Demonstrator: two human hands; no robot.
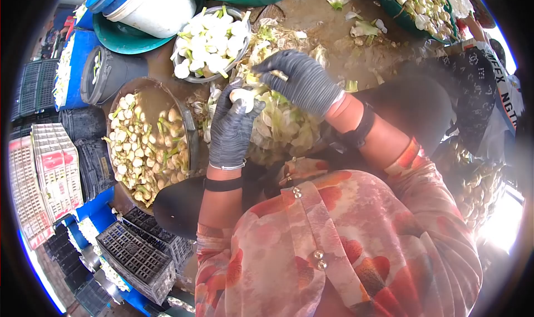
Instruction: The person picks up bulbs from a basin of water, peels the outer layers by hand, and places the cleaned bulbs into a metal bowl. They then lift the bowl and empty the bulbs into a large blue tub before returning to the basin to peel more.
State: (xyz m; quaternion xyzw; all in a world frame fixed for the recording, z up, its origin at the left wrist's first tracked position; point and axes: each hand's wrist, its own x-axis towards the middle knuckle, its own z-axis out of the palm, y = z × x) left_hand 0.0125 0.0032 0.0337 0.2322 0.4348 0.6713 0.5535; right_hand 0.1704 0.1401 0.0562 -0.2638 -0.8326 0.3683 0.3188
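Seemingly we're peeling | our left hand (229,129) holds a white bulb (243,99) | right hand (300,80) curled, contents unclear | next calls for steadying it

The view was bright but hazy, bowed by a fisheye lens.
White glare burned out the floor's (311,22) right edge; haze veiled the right knee (420,100); crates (58,167) curved near the black rim; left hand (229,130) and right hand (303,82) looked fairly sharp.

Grey gloves (231,138), peach floral shirt (367,228)
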